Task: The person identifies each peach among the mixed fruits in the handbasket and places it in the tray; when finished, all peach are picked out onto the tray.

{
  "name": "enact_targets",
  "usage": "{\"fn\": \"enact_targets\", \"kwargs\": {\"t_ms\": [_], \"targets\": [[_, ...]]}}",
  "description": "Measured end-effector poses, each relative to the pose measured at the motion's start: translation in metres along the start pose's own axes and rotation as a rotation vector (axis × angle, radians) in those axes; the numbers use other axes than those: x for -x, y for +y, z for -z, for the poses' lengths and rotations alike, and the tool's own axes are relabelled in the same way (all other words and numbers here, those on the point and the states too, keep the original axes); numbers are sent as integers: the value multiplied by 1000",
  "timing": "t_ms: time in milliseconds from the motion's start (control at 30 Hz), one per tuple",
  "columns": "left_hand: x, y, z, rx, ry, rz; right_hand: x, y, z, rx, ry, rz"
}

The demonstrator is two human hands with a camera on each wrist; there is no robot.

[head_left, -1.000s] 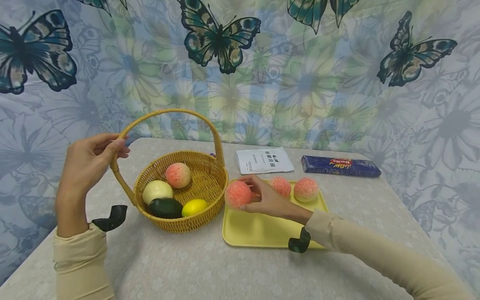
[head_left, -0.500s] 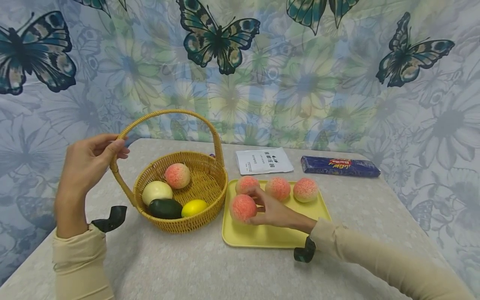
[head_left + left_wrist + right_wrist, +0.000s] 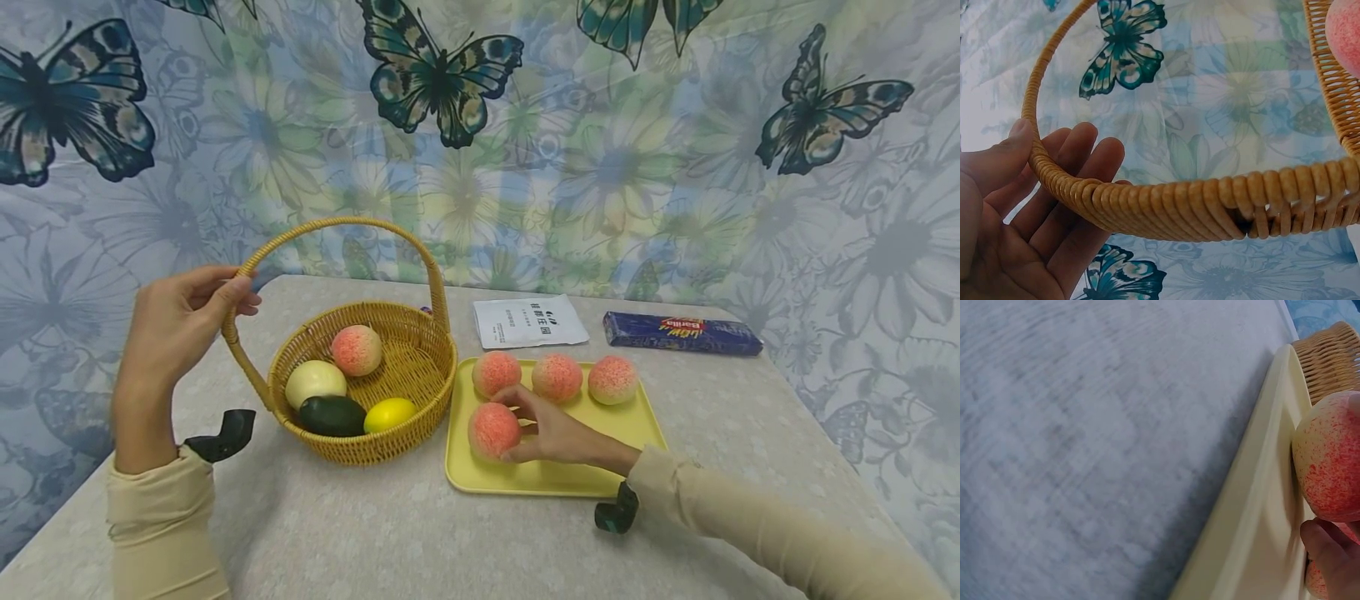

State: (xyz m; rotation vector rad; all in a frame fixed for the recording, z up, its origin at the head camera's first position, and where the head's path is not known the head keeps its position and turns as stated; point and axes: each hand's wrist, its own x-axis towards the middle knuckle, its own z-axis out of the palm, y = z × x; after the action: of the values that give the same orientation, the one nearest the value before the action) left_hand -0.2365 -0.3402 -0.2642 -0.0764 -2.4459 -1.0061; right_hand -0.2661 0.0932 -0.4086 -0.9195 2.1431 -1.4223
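Note:
My left hand (image 3: 176, 325) holds the wicker basket's handle (image 3: 1166, 206) on its left side, thumb on one side and fingers on the other. In the basket (image 3: 360, 454) lie a peach (image 3: 356, 350), a pale round fruit (image 3: 315, 384), a dark green oval fruit (image 3: 332, 416) and a lemon (image 3: 390, 414). Over the yellow tray (image 3: 555, 479), my right hand (image 3: 551, 429) grips a pink peach (image 3: 493, 431) at its front left. Behind it, three more peaches stand in a row: left (image 3: 497, 374), middle (image 3: 557, 377) and right (image 3: 612, 380).
A white packet (image 3: 530, 322) with dark print lies behind the tray. To its right is a long blue Barilla box (image 3: 682, 333). The basket stands close to the tray's left edge, and a butterfly-patterned cloth (image 3: 615, 167) hangs behind the table.
My right hand has brought its peach from the basket side of the tray down toward the tray's front left, uncovering the left peach of the row. The left hand and basket stay put.

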Motion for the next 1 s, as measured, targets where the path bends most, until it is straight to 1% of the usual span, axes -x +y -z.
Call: {"fn": "enact_targets", "kwargs": {"t_ms": [200, 367, 600, 733, 1000], "targets": [[0, 0, 0, 3, -2, 4, 3, 4, 0, -15, 9, 9], [0, 1, 0, 14, -3, 5, 4, 6, 1, -32, -7, 10], [0, 2, 0, 13, -4, 4, 2, 8, 5, 29, -50, 16], [-1, 3, 0, 16, -1, -3, 2, 8, 7, 49, -58, 13], [-1, 3, -1, 32, 1, -7, 1, 9, 7, 47, -61, 26]]}}
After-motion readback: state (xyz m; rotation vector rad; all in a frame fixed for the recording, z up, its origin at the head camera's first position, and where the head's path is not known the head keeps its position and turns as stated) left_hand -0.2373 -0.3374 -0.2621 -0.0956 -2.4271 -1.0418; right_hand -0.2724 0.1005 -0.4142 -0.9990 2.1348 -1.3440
